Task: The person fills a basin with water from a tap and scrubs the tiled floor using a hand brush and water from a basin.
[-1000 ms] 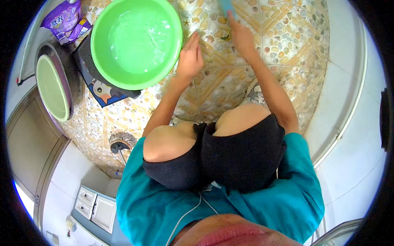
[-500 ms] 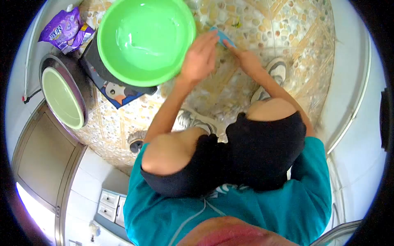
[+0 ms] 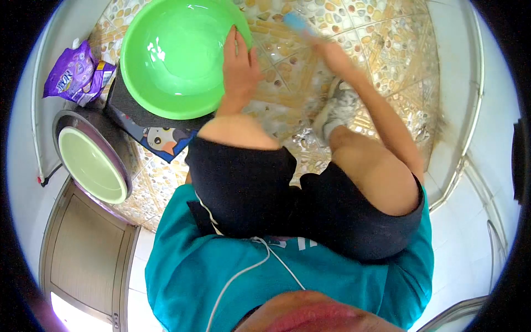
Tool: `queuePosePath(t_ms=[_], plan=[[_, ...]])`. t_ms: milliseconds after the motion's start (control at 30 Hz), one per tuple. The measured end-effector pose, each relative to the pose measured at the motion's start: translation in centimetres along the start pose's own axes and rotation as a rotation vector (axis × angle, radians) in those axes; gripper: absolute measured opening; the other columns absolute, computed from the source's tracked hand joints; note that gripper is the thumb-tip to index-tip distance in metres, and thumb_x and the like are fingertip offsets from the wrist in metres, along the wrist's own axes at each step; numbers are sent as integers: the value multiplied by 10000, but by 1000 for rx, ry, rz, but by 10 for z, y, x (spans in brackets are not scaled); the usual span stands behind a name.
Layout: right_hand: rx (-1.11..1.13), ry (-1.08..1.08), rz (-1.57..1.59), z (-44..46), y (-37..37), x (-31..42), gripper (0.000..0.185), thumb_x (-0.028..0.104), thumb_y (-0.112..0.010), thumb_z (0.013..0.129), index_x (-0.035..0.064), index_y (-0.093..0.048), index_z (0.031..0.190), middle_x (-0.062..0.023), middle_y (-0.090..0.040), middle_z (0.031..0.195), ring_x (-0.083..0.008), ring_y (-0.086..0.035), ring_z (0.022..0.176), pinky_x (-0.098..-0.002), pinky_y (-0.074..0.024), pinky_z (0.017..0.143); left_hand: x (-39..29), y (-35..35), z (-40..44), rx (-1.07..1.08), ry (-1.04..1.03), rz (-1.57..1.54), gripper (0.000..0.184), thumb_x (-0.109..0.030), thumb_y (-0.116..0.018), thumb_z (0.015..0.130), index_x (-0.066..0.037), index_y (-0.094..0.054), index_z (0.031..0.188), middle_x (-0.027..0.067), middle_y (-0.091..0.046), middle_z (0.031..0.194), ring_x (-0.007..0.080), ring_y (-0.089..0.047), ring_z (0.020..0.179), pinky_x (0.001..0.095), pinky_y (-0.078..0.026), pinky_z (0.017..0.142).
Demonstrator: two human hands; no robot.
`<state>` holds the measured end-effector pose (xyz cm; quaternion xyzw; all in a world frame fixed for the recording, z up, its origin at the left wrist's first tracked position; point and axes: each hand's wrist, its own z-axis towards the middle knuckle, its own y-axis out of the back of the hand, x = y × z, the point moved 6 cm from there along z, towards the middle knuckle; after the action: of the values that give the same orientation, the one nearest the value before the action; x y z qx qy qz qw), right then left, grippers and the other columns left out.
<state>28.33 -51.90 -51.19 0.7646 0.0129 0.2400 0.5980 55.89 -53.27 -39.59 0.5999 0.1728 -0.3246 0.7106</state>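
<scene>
Swung away from the left hand (image 3: 241, 69) since the earlier frame, the blue item (image 3: 297, 23) now lies out beyond the fingers of the right hand (image 3: 334, 56), while the left hand has shifted onto the green basin (image 3: 135, 61). Its long axis slants from the right hand, at its near right end, toward the far left, where the free end points. The right hand is closed around that near end; motion blurs both, so exact finger placement, and whether the item touches the floor (image 3: 387, 55), cannot be told. The left hand is open, its fingers extended over the right side of the basin and pointing to the far side. Between the basin's right edge and the item runs a strip of tiled floor, and more tiles reach right to the wall beside the pipe (image 3: 474, 122). Nearer than the right hand is a shoe (image 3: 340, 108), limiting the room on that side. The basin, with shiny reflections inside, sits over a dark mat (image 3: 133, 110) that has a cartoon face near its near edge. Left of the mat is a purple bag (image 3: 69, 72); nearer, a pale green basin (image 3: 91, 163) leans within a dark one. Farther left and near is a door (image 3: 88, 238).
</scene>
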Motion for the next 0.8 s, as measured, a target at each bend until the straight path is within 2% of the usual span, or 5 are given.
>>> queuePosePath(t_ms=[133,233,533,633,800], plan=[[247,-103,99,16,25,39,521,215,-438,1000,312,-308,1495,-199,-691,1006,-400,-669,768,-483,-552,711,2,8,4,-6,23,-41,493,-100,-598,905,68,-454,1345,229,-456,1404,391,-453,1276,419,-381,1067],[-92,-478,190,5,59,-28,564,137,-432,962,236,-296,1500,-242,-659,803,-404,-649,661,-484,-536,608,19,10,7,26,81,-147,432,-86,-596,898,59,-505,1295,220,-471,1392,389,-458,1271,444,-407,1034],[366,-175,208,-17,9,81,548,172,-520,965,390,-386,1450,-195,-649,798,-363,-626,631,-458,-515,636,124,14,-30,-166,432,512,232,-50,-567,915,17,-604,1133,218,-628,1073,338,-614,952,411,-483,890],[210,-322,411,-13,25,66,535,161,-542,958,362,-419,1438,-231,-607,750,-371,-606,612,-454,-499,629,113,-21,-18,-177,955,-997,178,-89,-568,951,16,-620,1084,77,-650,897,166,-626,810,307,-538,759],[11,-359,478,-18,40,46,527,158,-538,963,345,-420,1441,-239,-600,749,-376,-603,622,-448,-495,629,-1,-4,32,-61,726,-1135,197,-95,-568,959,45,-638,1080,99,-682,938,182,-647,849,316,-541,793]])
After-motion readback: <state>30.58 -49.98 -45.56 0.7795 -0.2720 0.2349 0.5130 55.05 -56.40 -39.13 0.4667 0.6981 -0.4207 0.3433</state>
